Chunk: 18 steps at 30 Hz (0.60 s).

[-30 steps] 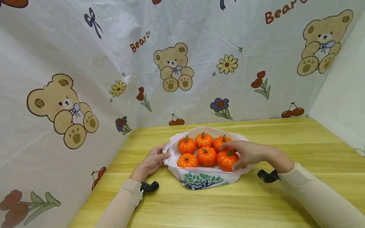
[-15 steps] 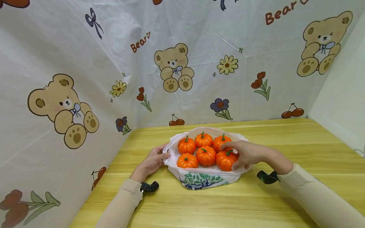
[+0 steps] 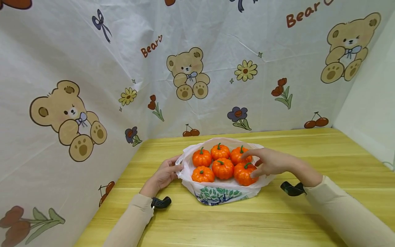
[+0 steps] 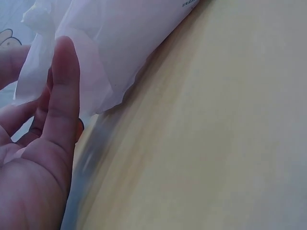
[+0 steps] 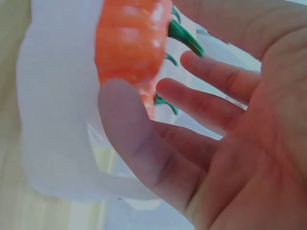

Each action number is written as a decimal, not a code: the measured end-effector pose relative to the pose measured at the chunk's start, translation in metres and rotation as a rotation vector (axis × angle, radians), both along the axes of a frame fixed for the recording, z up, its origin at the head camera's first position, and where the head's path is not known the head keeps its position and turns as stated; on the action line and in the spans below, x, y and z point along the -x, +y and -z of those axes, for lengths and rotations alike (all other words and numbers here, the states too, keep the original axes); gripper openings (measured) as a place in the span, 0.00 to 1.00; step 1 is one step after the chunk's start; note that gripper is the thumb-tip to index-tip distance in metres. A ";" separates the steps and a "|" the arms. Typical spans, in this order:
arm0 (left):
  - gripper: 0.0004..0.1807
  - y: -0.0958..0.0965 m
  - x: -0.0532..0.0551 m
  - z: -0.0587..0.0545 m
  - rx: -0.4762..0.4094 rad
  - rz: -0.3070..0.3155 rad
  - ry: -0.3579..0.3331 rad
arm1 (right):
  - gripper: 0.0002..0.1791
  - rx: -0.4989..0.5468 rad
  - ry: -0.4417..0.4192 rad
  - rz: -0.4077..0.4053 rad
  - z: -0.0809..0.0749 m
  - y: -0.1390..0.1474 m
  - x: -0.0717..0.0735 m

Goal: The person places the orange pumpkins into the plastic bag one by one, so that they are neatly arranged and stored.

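Observation:
Several small orange pumpkins with green stems sit inside a white plastic bag (image 3: 189, 185) whose mouth is spread wide. My left hand (image 3: 165, 174) pinches the bag's left rim; in the left wrist view the thin plastic (image 4: 38, 62) passes between thumb and fingers. Over the bag's right side is my right hand (image 3: 273, 162), fingers spread and holding nothing. Nearest to it is the front right pumpkin (image 3: 243, 174), with the thumb (image 5: 129, 124) close beside it in the right wrist view. Whether the thumb touches that pumpkin I cannot tell.
The bag rests on a wooden table (image 3: 197, 223). A bear-patterned cloth (image 3: 216, 109) hangs behind and along the left, and a plain white wall (image 3: 367, 120) stands at the right. Each wrist carries a black camera mount.
My right hand has loosened from around the front right pumpkin and shifted slightly right, its fingers opening. That pumpkin moved slightly left earlier. The left hand keeps its grip on the bag.

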<state>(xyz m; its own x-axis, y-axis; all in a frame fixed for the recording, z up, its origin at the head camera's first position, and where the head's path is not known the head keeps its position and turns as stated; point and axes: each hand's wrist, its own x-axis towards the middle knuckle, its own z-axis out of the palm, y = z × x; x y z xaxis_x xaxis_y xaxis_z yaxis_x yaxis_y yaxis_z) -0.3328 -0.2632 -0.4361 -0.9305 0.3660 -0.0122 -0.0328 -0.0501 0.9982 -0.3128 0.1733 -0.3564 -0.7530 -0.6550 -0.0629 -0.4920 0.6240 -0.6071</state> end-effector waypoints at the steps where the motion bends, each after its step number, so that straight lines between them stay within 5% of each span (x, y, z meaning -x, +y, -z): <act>1: 0.37 0.000 0.001 -0.001 0.007 -0.010 0.000 | 0.34 -0.006 0.021 -0.001 -0.001 0.002 0.000; 10: 0.31 -0.006 0.004 -0.007 0.143 -0.114 0.017 | 0.32 -0.025 0.137 0.017 -0.017 0.014 0.000; 18: 0.33 -0.009 0.005 -0.026 0.430 -0.129 0.191 | 0.27 -0.039 0.228 0.037 -0.024 0.027 0.002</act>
